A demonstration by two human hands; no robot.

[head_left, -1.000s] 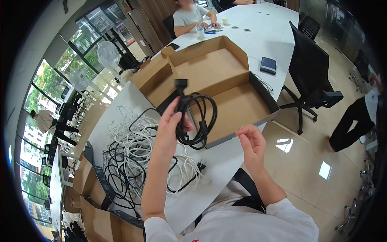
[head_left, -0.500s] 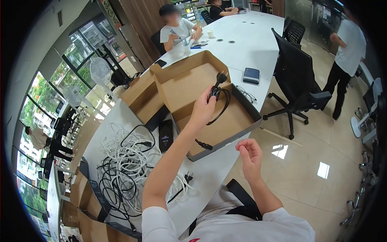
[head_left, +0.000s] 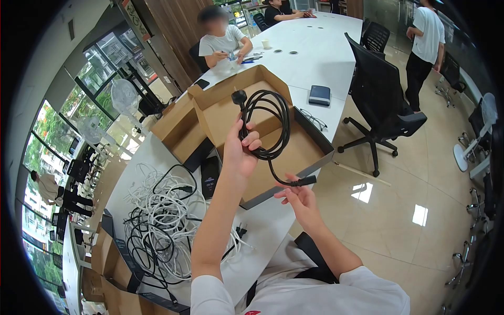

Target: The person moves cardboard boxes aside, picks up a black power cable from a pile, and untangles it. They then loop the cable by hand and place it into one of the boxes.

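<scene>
My left hand (head_left: 242, 152) is closed around a coiled black power cord (head_left: 286, 128), held up over the open cardboard box (head_left: 310, 144). The cord's plug (head_left: 239, 97) sticks up above my fingers, and its loops spread to the right. From the coil, the other end hangs down to a black connector (head_left: 304, 181). My right hand (head_left: 302, 205) is right at that connector, fingers spread, with the connector overlapping the fingertips. To the left, a tangled heap of white and black cables (head_left: 163, 220) lies on the white table (head_left: 262, 244).
A phone (head_left: 210, 176) lies beside the box. Glasses (head_left: 313, 119) and a dark blue case (head_left: 319, 95) are to its right. More open boxes (head_left: 113, 257) sit at lower left. A black office chair (head_left: 378, 94) stands at right; a person (head_left: 223, 42) sits across the table.
My left hand has moved left and turned, and the cord's coil now shows as wide loops. My right hand has moved up and left to the connector end, its fingers spreading.
</scene>
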